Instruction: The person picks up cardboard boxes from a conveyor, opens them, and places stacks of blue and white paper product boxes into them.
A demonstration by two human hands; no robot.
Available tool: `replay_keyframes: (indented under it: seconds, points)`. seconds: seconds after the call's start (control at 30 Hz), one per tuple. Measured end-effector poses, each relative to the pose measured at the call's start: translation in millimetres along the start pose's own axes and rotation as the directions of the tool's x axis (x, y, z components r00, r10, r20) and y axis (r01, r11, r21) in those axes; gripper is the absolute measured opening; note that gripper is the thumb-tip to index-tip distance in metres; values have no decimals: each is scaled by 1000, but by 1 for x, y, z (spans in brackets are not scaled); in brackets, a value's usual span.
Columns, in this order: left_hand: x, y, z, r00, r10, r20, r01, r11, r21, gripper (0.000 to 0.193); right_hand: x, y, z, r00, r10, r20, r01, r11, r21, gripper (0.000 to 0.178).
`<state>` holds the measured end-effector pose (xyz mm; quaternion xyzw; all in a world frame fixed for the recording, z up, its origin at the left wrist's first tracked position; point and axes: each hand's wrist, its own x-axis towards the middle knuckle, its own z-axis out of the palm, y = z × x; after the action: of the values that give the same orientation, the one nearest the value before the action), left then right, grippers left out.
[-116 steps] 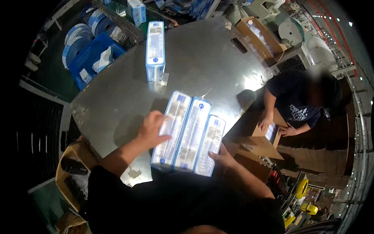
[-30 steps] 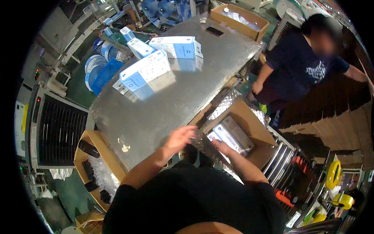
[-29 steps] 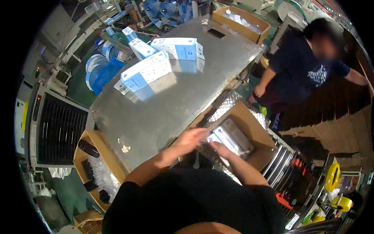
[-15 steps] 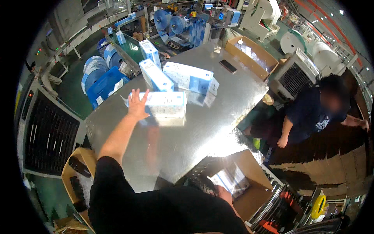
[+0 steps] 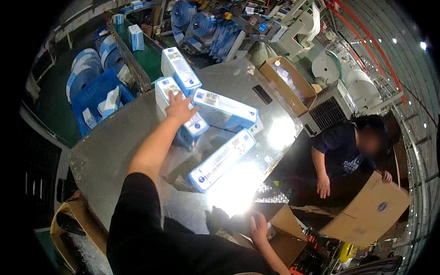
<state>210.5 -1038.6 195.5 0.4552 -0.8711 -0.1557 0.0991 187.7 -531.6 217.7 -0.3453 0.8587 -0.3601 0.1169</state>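
My left hand is laid over a blue-and-white box on the metal table, thumb and fingers spanning its upper face. Beside it lie more such boxes: a far box, a box to the right, and a near box lying at a slant by the bright glare. Low in the view, my right hand is raised at an open cardboard carton, fingers apart, with nothing seen in it. The carton's inside is mostly hidden.
A co-worker at the right holds a flat cardboard piece. A phone and a carton of clear plastic pieces are at the table's far right. Left are a blue crate, a conveyor and another carton.
The near box has turned to a slant and shifted right. My left hand has left it for the box behind. My right hand has risen from the carton; the co-worker now holds cardboard.
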Motion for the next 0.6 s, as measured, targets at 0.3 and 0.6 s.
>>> replay_keyframes:
  seconds: [0.3, 0.6]
  points:
    - [-176, 33, 23, 699, 690, 189, -564, 694, -447, 51, 82, -28, 52, 955, -274, 114, 293, 933, -207, 61]
    - [103, 24, 2, 990, 141, -20, -141, 990, 15, 49, 48, -76, 69, 926, 29, 377, 179, 845, -505, 64]
